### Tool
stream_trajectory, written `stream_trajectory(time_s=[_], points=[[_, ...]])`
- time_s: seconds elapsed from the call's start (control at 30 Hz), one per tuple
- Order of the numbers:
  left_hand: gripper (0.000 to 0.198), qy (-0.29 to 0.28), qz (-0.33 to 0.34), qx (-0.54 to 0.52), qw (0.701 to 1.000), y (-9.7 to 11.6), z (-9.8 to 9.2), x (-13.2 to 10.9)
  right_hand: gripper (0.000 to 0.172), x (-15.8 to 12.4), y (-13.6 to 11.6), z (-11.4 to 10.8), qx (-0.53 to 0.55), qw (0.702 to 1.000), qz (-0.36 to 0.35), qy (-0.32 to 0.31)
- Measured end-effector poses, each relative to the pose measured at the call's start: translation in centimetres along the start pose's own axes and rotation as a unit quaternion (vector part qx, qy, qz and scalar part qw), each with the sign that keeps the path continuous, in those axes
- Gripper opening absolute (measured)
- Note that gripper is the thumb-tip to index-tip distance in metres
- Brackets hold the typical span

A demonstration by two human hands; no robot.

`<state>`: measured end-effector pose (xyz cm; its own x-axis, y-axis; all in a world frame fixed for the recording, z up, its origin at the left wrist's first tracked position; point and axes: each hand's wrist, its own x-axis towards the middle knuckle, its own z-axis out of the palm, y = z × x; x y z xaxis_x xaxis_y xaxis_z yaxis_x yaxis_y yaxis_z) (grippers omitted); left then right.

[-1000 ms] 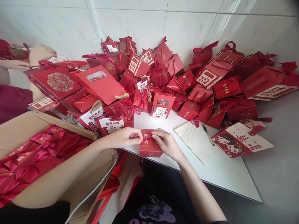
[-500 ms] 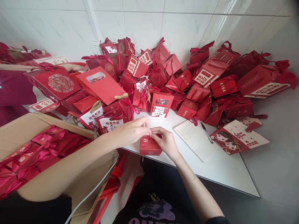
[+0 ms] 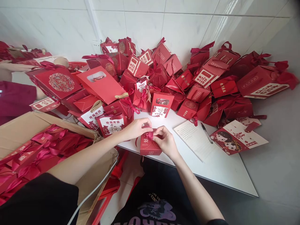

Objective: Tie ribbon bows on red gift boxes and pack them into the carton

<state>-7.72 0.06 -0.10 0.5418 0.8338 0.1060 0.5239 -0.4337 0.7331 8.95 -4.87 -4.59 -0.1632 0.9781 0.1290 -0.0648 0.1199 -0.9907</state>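
A small red gift box [image 3: 150,148] with white characters stands at the front edge of the white table [image 3: 225,170]. On top of it is a dark red ribbon [image 3: 150,135], bunched between my two hands. My left hand [image 3: 138,128] pinches the ribbon from the left, its fingertips close together above the box. From the right, my right hand [image 3: 165,140] grips the ribbon between thumb and curled fingers. A ribbon end hangs by the box's left side. My fingers partly hide the knot.
Many red gift boxes [image 3: 140,67] are heaped along the tiled wall. A cardboard carton [image 3: 91,184] of ribboned boxes stands at left. Paper [image 3: 191,140], a pen [image 3: 207,132] and a printed card [image 3: 236,137] lie right. Another person's sleeve [image 3: 18,97] shows at far left.
My fingertips have drawn slightly apart, and the bunched ribbon now shows between them. A ribbon end has appeared left of the box. The other person's arm has shifted at far left.
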Motion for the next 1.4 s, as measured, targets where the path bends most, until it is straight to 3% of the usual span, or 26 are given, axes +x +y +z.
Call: stream_trajectory(time_s=[0.07,0.23,0.37,0.5,0.73,0.87,0.97,1.07,1.4], points=[[0.008,-0.009,-0.006,0.001,1.000,-0.6,0.3,-0.2,0.026,0.0,0.2,0.1,0.014,1.000,-0.003,0.020],[0.004,-0.018,0.063,0.068,0.996,-0.9,0.8,-1.0,0.021,-0.2,0.1,0.3,-0.042,0.995,-0.029,0.091],[0.010,-0.013,0.036,0.081,0.996,-0.1,1.2,-1.9,0.013,-0.5,-0.2,0.7,-0.120,0.985,-0.036,0.122],[0.015,0.001,-0.004,-0.007,1.000,0.0,2.1,-2.4,0.010,-0.8,-0.6,0.7,-0.160,0.978,-0.044,0.127],[0.011,-0.015,-0.004,-0.080,0.997,-0.7,2.8,-2.1,0.009,-0.3,-1.6,-1.2,-0.166,0.986,-0.023,0.002],[0.021,-0.028,-0.009,-0.130,0.991,-0.4,2.6,-2.0,0.008,0.1,-2.0,-1.3,-0.200,0.979,-0.037,-0.018],[0.028,-0.019,-0.028,-0.174,0.984,-0.6,2.6,-1.8,0.007,-0.2,-1.7,-1.0,-0.263,0.959,-0.105,0.025],[0.029,-0.013,-0.045,-0.198,0.979,-0.9,2.5,-1.7,0.008,-1.0,-1.2,-0.9,-0.331,0.920,-0.191,0.091],[0.036,-0.039,-0.070,-0.219,0.972,-0.9,2.1,-1.6,0.009,-2.1,-0.6,-0.4,-0.437,0.860,-0.248,0.087]])
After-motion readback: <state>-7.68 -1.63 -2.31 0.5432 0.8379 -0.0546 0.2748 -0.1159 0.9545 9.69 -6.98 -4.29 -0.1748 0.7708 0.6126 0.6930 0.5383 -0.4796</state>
